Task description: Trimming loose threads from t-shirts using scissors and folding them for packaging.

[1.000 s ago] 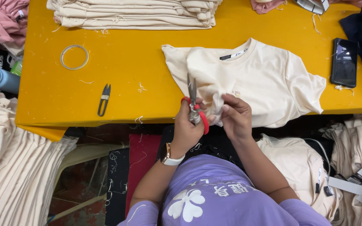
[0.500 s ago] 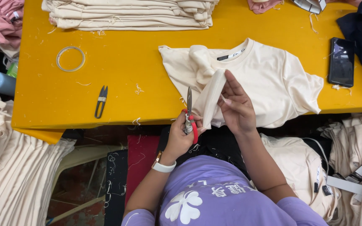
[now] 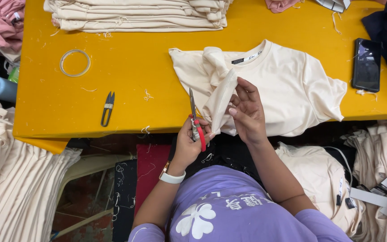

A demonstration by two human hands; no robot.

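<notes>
While gripping scissors [image 3: 195,117], left hand [image 3: 191,142] upright

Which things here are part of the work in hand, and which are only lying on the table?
In use: red-handled scissors in left hand; cream T-shirt, its fold held by right hand.

Lying about: black thread snips, tape ring, phone, stack of folded shirts.

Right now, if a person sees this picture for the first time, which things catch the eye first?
The bright yellow table fills the upper half of the view. At its near edge lies a cream T-shirt; the right hand lifts a fold of it, while the left hand holds red-handled scissors, blades pointing up. Stacks of folded cream garments lie along the far edge.
</notes>
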